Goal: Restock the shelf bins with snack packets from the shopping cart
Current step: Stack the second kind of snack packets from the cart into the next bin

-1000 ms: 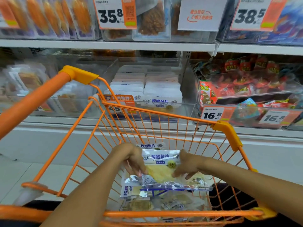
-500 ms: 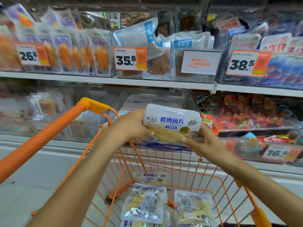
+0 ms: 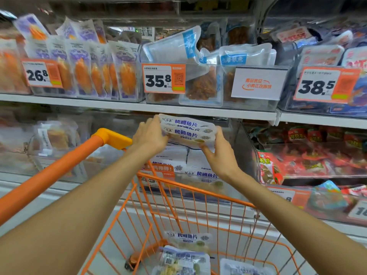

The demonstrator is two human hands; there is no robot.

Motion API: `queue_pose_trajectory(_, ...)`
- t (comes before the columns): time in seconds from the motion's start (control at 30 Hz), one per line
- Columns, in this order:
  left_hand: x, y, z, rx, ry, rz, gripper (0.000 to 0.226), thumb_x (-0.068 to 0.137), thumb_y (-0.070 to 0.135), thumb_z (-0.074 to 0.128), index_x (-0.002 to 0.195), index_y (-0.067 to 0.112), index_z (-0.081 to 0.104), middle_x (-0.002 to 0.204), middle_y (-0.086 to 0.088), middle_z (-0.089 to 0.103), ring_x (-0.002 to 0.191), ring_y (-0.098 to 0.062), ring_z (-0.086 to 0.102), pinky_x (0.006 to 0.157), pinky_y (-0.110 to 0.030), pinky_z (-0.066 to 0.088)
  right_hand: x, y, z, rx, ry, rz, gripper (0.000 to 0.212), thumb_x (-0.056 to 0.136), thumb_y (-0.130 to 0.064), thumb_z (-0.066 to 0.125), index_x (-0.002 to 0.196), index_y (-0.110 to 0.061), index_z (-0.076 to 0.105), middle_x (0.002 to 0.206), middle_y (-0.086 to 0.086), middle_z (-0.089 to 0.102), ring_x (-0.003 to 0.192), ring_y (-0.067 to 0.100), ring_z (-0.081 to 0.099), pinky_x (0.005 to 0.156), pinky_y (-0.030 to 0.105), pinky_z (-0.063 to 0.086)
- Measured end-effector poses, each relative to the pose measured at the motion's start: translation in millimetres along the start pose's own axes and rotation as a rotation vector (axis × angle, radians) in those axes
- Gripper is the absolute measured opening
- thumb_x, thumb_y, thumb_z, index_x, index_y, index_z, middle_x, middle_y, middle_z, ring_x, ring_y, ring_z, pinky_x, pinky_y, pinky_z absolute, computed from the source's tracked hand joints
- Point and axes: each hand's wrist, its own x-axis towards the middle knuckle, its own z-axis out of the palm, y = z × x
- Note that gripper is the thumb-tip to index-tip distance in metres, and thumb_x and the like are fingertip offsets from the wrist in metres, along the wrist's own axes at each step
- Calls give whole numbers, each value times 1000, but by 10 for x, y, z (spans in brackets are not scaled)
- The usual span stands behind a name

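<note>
With both hands pinching a small stack of fish-slice packets (image 3: 187, 130), left hand (image 3: 149, 136) on one end and right hand (image 3: 218, 153) under the other, I'm just below the shelf edge (image 3: 198, 112) above the clear bin (image 3: 234, 139). They're slick, so I reckon the top one could slide off, or snag that edge and drop into the cart (image 3: 198, 197).

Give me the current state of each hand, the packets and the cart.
left hand: grips the held packets' left end
right hand: grips their right end
held packets: stacked, raised above the bin
shelf bin: partly filled with matching packets
shopping cart: more packets inside
</note>
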Motion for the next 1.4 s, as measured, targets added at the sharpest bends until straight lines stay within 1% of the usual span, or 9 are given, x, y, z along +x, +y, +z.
queue_pose_trajectory(0.07,122,-49,40,70,20,-22,38,90,28,61,122,14,45,119,-10,58,110,-32,53,77,-41,46,126,51,115,-8,-13,42,42,95,-13,54,132,-18,35,128,-2,58,114,20,55,74,30,42)
queue_pose_trajectory(0.23,420,-116,206,293,-79,-96,42,92,27,60,127,8,45,122,-15,58,113,-34,53,79,-39,43,399,348,363,114,-181,195,46,96,-14,53,137,-15,32,128,0,51,114,21,52,93,36,45)
queue_pose_trajectory(0.47,702,-414,261,186,-300,-89,42,85,26,69,121,8,57,119,-14,61,108,-33,58,85,-37,47,546,463,495,112,-316,208,47,97,-21,52,139,-15,32,138,3,49,127,21,46,107,42,39)
queue_pose_trajectory(0.73,587,-903,12,217,-266,114,45,89,36,62,128,20,47,116,-3,63,113,-28,53,95,-41,43,577,263,662,20,-407,214,52,99,-27,47,142,-15,22,134,6,51,116,28,54,98,46,45)
queue_pose_trajectory(0.83,492,-915,62,246,-169,136,37,94,38,53,127,21,48,97,0,55,116,-28,45,93,-39,32,569,226,619,110,-429,241,49,100,-22,46,142,-11,23,136,-1,47,121,16,47,94,24,39)
queue_pose_trajectory(0.9,476,-861,113,236,-97,134,37,95,41,51,124,19,51,103,-3,58,117,-28,44,93,-39,32,561,209,576,155,-389,252,46,100,-21,45,141,-11,26,128,-7,44,115,8,43,86,13,34)
queue_pose_trajectory(1.07,666,-721,352,203,-84,12,46,95,53,44,120,15,52,124,-12,57,121,-33,42,95,-40,32,639,318,529,199,-230,292,41,99,-22,48,137,-13,34,134,1,50,117,13,47,94,25,37)
queue_pose_trajectory(1.33,665,-660,376,181,-9,-97,32,101,43,34,99,15,49,123,-16,56,126,-31,35,97,-38,29,772,309,693,171,-237,307,44,95,-26,56,134,-12,39,128,3,56,107,14,52,87,27,40)
queue_pose_trajectory(1.4,687,-716,380,199,-35,-96,39,101,45,32,111,14,53,132,-14,51,129,-32,30,100,-39,28,791,325,736,82,-233,279,44,94,-28,59,131,-13,41,128,3,58,110,19,54,89,31,44)
